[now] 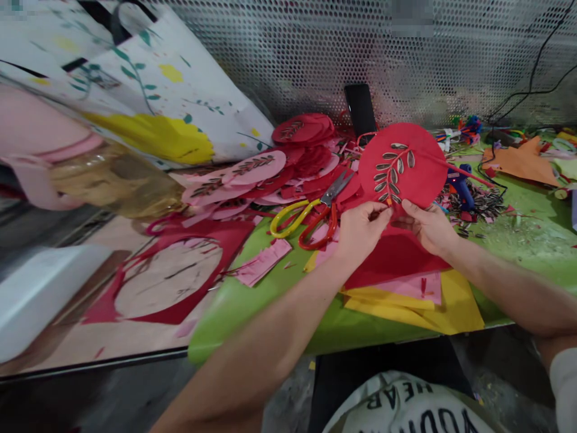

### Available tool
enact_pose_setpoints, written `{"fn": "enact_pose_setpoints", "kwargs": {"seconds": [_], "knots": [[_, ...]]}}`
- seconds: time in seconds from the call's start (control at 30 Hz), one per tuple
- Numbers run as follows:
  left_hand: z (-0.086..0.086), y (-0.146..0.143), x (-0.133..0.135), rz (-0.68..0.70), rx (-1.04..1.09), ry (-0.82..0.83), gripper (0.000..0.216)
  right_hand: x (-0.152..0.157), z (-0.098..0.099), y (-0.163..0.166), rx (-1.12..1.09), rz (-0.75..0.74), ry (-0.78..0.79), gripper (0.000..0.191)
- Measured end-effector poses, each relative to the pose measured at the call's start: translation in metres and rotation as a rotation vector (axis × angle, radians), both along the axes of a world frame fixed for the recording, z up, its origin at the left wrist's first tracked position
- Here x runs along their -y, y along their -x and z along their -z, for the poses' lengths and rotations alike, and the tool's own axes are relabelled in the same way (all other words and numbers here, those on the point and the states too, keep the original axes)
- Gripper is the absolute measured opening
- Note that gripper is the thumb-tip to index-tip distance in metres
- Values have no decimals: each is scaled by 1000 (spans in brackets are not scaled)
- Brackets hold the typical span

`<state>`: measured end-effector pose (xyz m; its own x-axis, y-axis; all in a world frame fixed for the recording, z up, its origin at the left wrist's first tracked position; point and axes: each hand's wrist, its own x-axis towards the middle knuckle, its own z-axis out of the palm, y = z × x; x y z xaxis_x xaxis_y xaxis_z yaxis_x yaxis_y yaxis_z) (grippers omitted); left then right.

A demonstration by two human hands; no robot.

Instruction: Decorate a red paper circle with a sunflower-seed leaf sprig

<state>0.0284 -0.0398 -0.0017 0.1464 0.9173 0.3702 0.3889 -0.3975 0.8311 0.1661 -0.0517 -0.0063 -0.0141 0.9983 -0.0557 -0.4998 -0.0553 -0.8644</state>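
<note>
A round red paper disc (426, 144) is held up over the table, with striped seed shells stuck on it in a leafy-branch pattern around a red stem. At its lower edge my left hand (366, 227) is closed, fingertips pinched by the stem's foot. A small orange bit shows at those fingertips; I cannot tell what it is. My right hand (426, 225) grips the bottom edge from the other side, thumb on the front. Beneath both hands lie red sheets (396, 258). Scissors (331, 192) with one yellow and one red handle lie open left of my left hand.
Finished-looking pink and red discs (256, 168) are heaped at left. A blue glue gun (460, 186) stands by loose seed shells (487, 204). A phone (360, 108) leans on the mesh wall. Also here: yellow sheets (460, 300), a cut-out red sheet (225, 246), a jar (117, 180).
</note>
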Motion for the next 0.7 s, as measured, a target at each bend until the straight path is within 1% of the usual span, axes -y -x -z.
{"fn": "enact_pose_setpoints", "kwargs": {"seconds": [0.07,0.27,0.37,0.43,0.5,0.57,0.7], "knots": [[-1,0,1,13,5,5,17,0,-1,0,-6,-8,12,24],[-3,3,7,52,-1,5,45,-1,-3,-2,-28,-13,47,25],[-2,5,5,11,53,22,51,-3,-3,-4,-53,-9,42,26],[-1,6,0,-65,164,38,47,-4,-3,-5,-63,-10,44,28],[2,6,-6,-107,336,81,38,-4,-3,-6,-57,-33,42,29],[3,6,-10,-78,464,146,33,-4,-4,-7,-45,-75,30,30],[3,4,-14,70,570,312,39,-3,-4,-7,-22,-123,28,29]]}}
